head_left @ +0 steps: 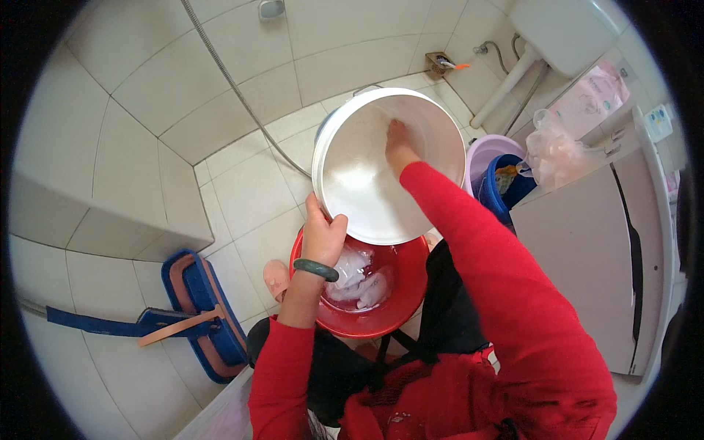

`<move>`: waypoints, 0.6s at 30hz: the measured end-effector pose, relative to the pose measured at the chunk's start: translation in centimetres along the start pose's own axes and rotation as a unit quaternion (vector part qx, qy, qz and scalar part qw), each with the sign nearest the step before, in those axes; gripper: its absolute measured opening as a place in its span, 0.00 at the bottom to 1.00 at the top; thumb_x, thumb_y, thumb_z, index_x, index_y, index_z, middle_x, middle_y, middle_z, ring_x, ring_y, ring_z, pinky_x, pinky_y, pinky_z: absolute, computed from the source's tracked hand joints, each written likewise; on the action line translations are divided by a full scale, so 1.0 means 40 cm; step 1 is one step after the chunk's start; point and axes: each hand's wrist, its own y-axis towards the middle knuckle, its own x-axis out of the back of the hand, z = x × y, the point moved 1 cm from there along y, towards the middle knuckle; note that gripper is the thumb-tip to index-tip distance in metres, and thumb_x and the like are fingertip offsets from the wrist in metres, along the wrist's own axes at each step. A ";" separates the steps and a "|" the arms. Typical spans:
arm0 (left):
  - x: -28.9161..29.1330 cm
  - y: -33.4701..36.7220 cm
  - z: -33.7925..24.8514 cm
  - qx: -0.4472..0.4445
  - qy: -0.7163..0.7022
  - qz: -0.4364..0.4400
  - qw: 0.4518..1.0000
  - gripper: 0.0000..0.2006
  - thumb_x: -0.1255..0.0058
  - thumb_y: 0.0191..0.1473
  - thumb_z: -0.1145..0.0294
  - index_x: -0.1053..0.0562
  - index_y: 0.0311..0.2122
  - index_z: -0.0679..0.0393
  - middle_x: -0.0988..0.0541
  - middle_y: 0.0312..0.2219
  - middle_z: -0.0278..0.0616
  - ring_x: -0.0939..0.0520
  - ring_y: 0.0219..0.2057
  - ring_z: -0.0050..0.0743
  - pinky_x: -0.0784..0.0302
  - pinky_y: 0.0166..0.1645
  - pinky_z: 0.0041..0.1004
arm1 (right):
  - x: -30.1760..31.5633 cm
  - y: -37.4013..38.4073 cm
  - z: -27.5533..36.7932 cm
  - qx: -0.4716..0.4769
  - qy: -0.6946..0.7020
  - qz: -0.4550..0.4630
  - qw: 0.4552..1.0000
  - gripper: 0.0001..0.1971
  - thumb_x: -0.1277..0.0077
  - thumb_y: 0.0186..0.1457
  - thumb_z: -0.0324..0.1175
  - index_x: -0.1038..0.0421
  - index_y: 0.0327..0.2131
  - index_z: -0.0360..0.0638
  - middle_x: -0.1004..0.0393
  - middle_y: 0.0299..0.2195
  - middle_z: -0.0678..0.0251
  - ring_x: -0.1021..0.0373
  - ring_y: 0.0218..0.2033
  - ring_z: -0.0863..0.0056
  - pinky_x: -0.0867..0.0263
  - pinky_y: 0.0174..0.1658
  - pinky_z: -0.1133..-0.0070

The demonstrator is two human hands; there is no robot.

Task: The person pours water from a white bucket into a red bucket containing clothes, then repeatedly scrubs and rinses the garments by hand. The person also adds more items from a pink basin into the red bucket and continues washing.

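A large white bucket (352, 183) is tilted toward me over a red basin (400, 293). My left hand (323, 233) grips the bucket's near rim; a green bangle sits on that wrist. My right hand (397, 143) reaches deep inside the bucket and presses on its inner wall or bottom, fingers mostly hidden. The red basin on the floor holds water and a pale crumpled cloth (358, 277). Both sleeves are red.
Tiled bathroom floor and walls. A blue flat mop (205, 315) lies at the left. A shower hose (235, 88) runs down the wall. At the right stand a lilac bucket (485, 154), a blue bucket (506, 187) and a white washing machine (594, 257). A foot in a pink slipper (276, 277) is beside the basin.
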 end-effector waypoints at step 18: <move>0.008 0.000 -0.003 0.020 -0.125 0.043 0.991 0.25 0.63 0.43 0.83 0.45 0.51 0.67 0.31 0.43 0.48 0.29 0.46 0.34 0.36 0.51 0.27 | 0.127 0.067 -0.072 -0.169 0.657 -0.229 0.698 0.22 0.57 0.49 0.29 0.39 0.50 0.43 0.40 0.51 0.53 0.40 0.51 0.56 0.41 0.52 0.68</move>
